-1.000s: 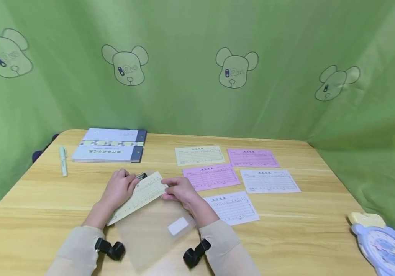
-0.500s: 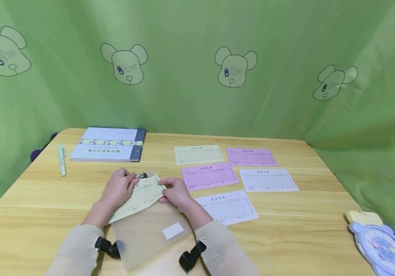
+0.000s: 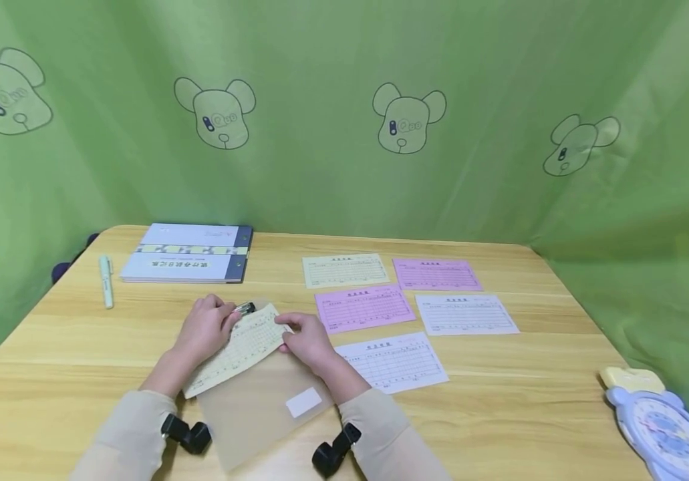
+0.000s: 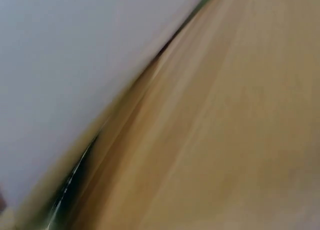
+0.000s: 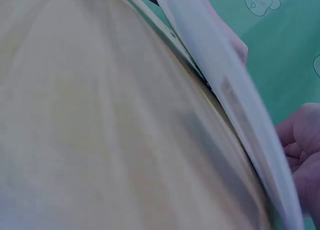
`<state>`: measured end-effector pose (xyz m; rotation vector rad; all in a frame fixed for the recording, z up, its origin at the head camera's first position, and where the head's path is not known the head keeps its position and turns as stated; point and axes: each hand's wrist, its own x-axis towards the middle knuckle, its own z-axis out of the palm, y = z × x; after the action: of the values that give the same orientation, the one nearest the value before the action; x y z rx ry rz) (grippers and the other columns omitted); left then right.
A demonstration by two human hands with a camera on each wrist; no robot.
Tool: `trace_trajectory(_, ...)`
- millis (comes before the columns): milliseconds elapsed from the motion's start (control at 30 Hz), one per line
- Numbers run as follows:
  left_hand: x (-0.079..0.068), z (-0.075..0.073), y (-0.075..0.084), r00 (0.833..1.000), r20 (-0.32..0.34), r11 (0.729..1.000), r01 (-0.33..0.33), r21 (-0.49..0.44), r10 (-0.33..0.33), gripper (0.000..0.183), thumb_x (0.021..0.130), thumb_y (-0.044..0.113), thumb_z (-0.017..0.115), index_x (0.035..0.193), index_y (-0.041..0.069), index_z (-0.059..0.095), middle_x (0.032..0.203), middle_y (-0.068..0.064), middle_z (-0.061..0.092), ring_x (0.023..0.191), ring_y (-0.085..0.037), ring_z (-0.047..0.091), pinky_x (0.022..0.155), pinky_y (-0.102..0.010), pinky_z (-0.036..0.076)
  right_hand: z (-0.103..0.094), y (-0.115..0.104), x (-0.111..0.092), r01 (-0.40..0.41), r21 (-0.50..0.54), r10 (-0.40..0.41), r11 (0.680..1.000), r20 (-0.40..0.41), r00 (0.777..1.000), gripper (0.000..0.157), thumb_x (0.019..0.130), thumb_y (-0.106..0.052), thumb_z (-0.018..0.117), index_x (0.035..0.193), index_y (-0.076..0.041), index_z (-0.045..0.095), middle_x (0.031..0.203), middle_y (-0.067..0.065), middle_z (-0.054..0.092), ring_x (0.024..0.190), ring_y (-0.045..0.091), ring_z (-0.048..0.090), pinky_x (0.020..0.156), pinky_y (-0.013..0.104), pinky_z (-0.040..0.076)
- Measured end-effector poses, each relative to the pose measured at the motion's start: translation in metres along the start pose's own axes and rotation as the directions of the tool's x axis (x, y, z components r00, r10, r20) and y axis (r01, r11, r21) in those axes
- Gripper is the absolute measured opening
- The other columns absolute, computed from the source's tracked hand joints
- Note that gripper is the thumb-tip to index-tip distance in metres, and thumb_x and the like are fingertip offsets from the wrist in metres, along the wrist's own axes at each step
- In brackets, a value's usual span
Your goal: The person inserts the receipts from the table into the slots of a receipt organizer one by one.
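In the head view, a pale yellow printed slip (image 3: 237, 354) slants over a translucent file folder (image 3: 254, 417) with a white label (image 3: 304, 403). My left hand (image 3: 204, 329) lies at the slip's upper left edge, its curled fingers holding a small dark metal clip (image 3: 244, 308) at the folder's top. My right hand (image 3: 308, 341) pinches the slip's right end between thumb and fingers, and the slip bows slightly there. In the right wrist view, part of the right hand (image 5: 306, 160) shows behind a pale curved sheet edge (image 5: 240, 107). A blurred pale surface (image 4: 65, 65) fills the left wrist view's upper left.
Right of the hands lie another yellow slip (image 3: 346, 270), pink slips (image 3: 365, 308) and white slips (image 3: 466, 314). A blue-white account book (image 3: 184, 254) and a mint pen (image 3: 106, 282) are at the back left. A blue toy clock (image 3: 669, 431) sits at the right edge.
The slip's right end has come slightly left and down with my right hand, and its surface now bends. The folder shows more plainly beneath it. My left hand stays by the clip.
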<state>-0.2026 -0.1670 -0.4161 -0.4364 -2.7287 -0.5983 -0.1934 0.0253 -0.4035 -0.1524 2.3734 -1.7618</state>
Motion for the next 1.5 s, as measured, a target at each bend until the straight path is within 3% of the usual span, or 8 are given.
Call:
trace_trajectory(233, -0.003, 0.000, 0.000, 1.000, 0.001, 1.000, 0.006, 0.002, -0.006, 0.030, 0.084, 0.018, 0.055, 0.103, -0.005, 0.059, 0.086, -0.016, 0.051, 0.077, -0.028, 0.043, 0.069, -0.040, 0.036, 0.001, 0.000, 0.003, -0.040, 0.048, 0.039, 0.998, 0.020, 0.999, 0.038, 0.072, 0.015, 0.046, 0.103, -0.001, 0.061, 0.117, 0.017, 0.049, 0.057, 0.010, 0.053, 0.054, 0.023, 0.047)
trace_trajectory(733, -0.002, 0.002, -0.002, 1.000, -0.018, 1.000, 0.007, 0.013, -0.007, 0.029, 0.083, 0.017, 0.057, 0.102, -0.005, 0.060, 0.084, -0.015, 0.049, 0.079, -0.029, 0.044, 0.070, -0.041, 0.036, 0.008, -0.003, 0.011, -0.080, -0.006, 0.079, 0.997, -0.015, 0.997, 0.038, 0.073, 0.013, 0.049, 0.103, -0.005, 0.062, 0.117, 0.015, 0.049, 0.049, 0.010, 0.050, 0.049, 0.022, 0.045)
trace_trajectory(1500, -0.001, 0.003, -0.002, 1.000, -0.020, 1.000, 0.016, 0.014, -0.015, 0.031, 0.083, 0.017, 0.057, 0.103, -0.006, 0.059, 0.084, -0.014, 0.048, 0.078, -0.027, 0.042, 0.070, -0.038, 0.034, 0.010, -0.006, 0.019, -0.090, 0.032, 0.091, 0.995, -0.017, 0.996, 0.038, 0.073, 0.015, 0.048, 0.104, -0.002, 0.061, 0.114, 0.017, 0.051, 0.046, 0.009, 0.049, 0.048, 0.022, 0.046)
